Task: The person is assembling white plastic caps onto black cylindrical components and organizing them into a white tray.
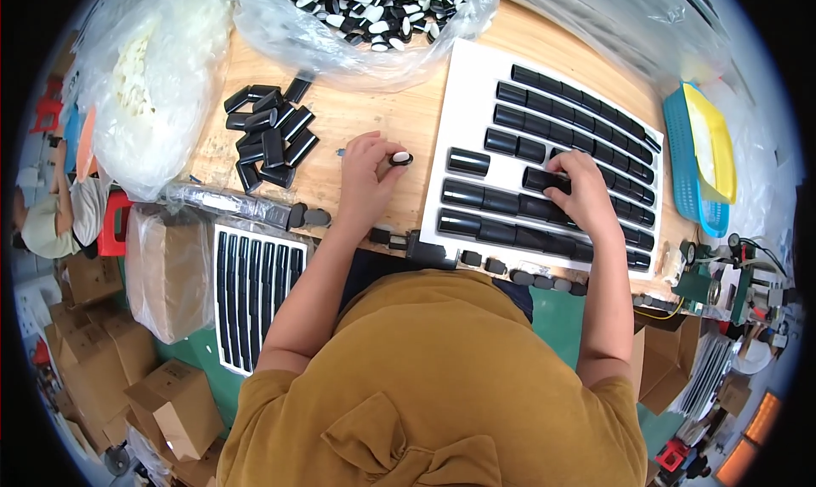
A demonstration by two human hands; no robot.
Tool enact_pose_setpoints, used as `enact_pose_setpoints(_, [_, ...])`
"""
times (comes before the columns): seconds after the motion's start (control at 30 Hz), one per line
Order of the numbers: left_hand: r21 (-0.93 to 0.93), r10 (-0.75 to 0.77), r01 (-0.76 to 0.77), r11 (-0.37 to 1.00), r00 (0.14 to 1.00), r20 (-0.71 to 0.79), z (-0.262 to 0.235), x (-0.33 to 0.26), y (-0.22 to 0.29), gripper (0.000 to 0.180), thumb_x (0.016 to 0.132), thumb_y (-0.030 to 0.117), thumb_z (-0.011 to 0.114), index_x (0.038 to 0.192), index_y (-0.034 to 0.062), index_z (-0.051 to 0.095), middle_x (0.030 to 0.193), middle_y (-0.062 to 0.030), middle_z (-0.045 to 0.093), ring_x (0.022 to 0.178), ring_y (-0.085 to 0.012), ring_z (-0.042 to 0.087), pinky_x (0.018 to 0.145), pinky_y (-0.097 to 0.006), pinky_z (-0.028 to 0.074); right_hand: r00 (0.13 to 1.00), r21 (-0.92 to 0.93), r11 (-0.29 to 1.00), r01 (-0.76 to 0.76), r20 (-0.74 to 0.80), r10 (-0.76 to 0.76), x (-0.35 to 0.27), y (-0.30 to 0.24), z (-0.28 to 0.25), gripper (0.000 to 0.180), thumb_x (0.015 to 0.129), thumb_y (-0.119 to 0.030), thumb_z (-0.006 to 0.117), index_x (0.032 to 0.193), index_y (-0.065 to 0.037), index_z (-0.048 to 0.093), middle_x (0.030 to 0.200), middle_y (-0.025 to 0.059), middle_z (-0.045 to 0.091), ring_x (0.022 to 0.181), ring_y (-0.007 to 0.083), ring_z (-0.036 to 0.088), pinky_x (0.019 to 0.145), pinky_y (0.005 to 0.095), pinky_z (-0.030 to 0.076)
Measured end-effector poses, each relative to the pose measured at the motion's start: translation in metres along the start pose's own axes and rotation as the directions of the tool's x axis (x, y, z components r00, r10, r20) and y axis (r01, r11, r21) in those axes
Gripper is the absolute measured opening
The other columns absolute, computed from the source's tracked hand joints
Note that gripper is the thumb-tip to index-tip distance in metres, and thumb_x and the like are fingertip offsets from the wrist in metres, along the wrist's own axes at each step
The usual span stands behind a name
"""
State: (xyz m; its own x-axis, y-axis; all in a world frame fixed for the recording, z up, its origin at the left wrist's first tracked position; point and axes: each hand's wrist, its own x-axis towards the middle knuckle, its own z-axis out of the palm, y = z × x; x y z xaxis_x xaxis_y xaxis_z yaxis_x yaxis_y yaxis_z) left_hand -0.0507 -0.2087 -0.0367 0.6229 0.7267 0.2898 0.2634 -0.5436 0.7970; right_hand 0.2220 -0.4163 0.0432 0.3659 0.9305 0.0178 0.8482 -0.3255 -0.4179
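Between the thumb and fingers of my left hand (368, 179) is a small black oval piece with a white face (401, 158), held just left of the white tray. My right hand (585, 195) reaches over the white tray (459, 79), its thumb and fingers closed on a glossy black cylinder (537, 179) lying in one of the rows. Several rows of similar black cylinders (568, 96) fill much of the tray, with bare white spots at its left side. A loose pile of black cylinders (272, 138) lies on the wooden table left of my left hand.
A clear plastic bag (365, 70) of black and white pieces lies at the back, and another bag (136, 79) of pale pieces at far left. A blue basket (684, 160) with a yellow one stands right of the tray. Below left are a second filled tray (259, 291) and cartons (174, 406).
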Motion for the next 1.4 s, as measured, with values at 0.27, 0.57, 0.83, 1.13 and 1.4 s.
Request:
enact_pose_setpoints(0.27, [0.010,0.006,-0.006,1.000,1.000,0.002,-0.001,-0.001,-0.002,0.025,0.075,0.000,0.073,0.099,0.0077,0.069,0.106,-0.0079,0.064,0.124,-0.0330,0.050,0.104,-0.043,0.038,0.998,0.027,0.999,-0.038,0.051,0.036,0.001,-0.007,-0.005,0.034,0.069,0.001,0.078,0.096,-0.003,0.059,0.096,0.0105,0.059,0.097,0.0305,0.057,0.089,0.0367,0.048])
enact_pose_setpoints(0.57, [0.006,0.041,-0.041,0.999,0.999,-0.020,0.000,0.000,-0.005,0.027,0.074,0.000,0.075,0.099,0.0084,0.069,0.106,-0.0078,0.063,0.122,-0.0331,0.050,0.103,-0.043,0.039,0.999,0.211,0.977,0.042,-0.024,-0.038,0.006,-0.021,0.000,0.029,0.076,-0.002,0.074,0.098,-0.004,0.054,0.090,0.0073,0.059,0.083,0.0189,0.058,0.078,0.0306,0.049])
enact_pose_setpoints(0.83, [0.040,0.085,-0.083,0.996,0.995,-0.048,0.005,0.000,-0.014,0.029,0.071,0.000,0.076,0.098,0.0075,0.067,0.104,-0.0096,0.062,0.117,-0.0346,0.053,0.099,-0.044,0.041,0.948,0.401,0.860,0.315,-0.091,-0.305,0.067,-0.122,0.050,0.024,0.078,-0.006,0.076,0.096,-0.003,0.060,0.086,0.0106,0.057,0.079,0.0247,0.059,0.071,0.0328,0.050])
enact_pose_setpoints(1.13, [0.017,0.137,-0.136,0.991,0.984,-0.118,0.007,-0.002,-0.021,0.031,0.068,0.001,0.074,0.097,0.0077,0.065,0.098,-0.0086,0.062,0.114,-0.0344,0.054,0.097,-0.046,0.040,0.859,0.065,0.857,0.511,-0.017,-0.511,0.091,-0.144,0.072,0.025,0.072,-0.009,0.076,0.093,-0.005,0.064,0.089,0.0109,0.059,0.091,0.0315,0.059,0.079,0.0412,0.049])
enact_pose_setpoints(1.4, [-0.130,-0.064,0.060,0.990,0.998,-0.024,0.000,0.000,-0.011,0.034,0.073,-0.001,0.070,0.105,0.0062,0.064,0.103,-0.0093,0.062,0.114,-0.0329,0.053,0.096,-0.045,0.041,0.857,0.079,0.855,0.513,0.007,-0.515,0.095,-0.137,0.082,0.028,0.068,-0.008,0.078,0.092,-0.004,0.065,0.090,0.0104,0.058,0.092,0.0323,0.058,0.080,0.0425,0.049])
